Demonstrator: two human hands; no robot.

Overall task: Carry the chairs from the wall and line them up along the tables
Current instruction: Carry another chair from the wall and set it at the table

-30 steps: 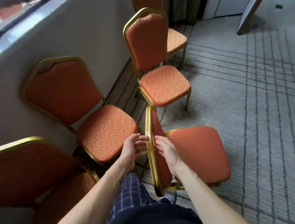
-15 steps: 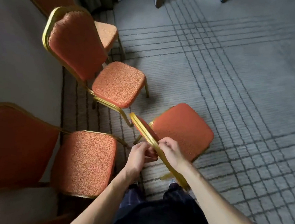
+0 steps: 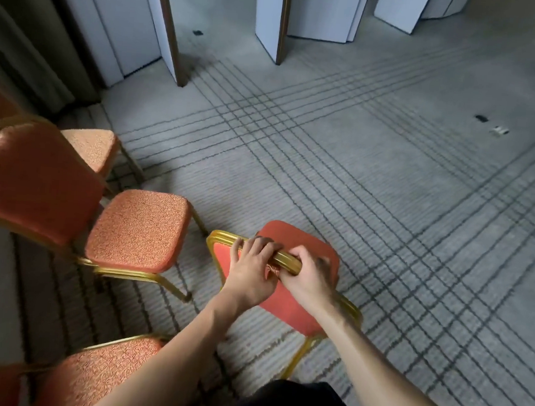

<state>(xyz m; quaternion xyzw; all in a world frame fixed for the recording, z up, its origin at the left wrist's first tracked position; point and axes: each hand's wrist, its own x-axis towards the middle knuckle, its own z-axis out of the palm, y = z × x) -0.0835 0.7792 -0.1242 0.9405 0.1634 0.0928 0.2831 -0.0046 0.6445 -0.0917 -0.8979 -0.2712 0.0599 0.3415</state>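
Far to the left of the fingers, three other chairs stand in a row: the nearest chair (image 3: 96,372) shows only its patterned orange seat and a gold rail at the lower left; the middle chair (image 3: 136,231) stands on the carpet with its padded back toward the left edge and its seat just left of the held one; the farthest chair (image 3: 91,147) sits behind it, mostly hidden, with a paler seat corner showing.

The left hand (image 3: 249,273) is closed over the gold top rail of the carried chair (image 3: 287,303), its fingers (image 3: 261,245) curled over the rail's far side and the palm on the near side; the rail's rounded left corner juts out just left of those fingers; the chair's orange back runs down from under both hands toward the person, and its seat shows beyond the knuckles, partly blurred.

The right hand (image 3: 310,278) grips the same rail just beside the left, almost touching it, its fingers (image 3: 303,257) wrapped tight around the gold tube; one gold leg shows below the right forearm; whether the legs touch the floor I cannot tell.

Beyond and to the right of the hands spreads grey carpet (image 3: 420,199) crossed by dark lines; white folding partition panels (image 3: 274,17) stand well beyond the fingers, at the top.
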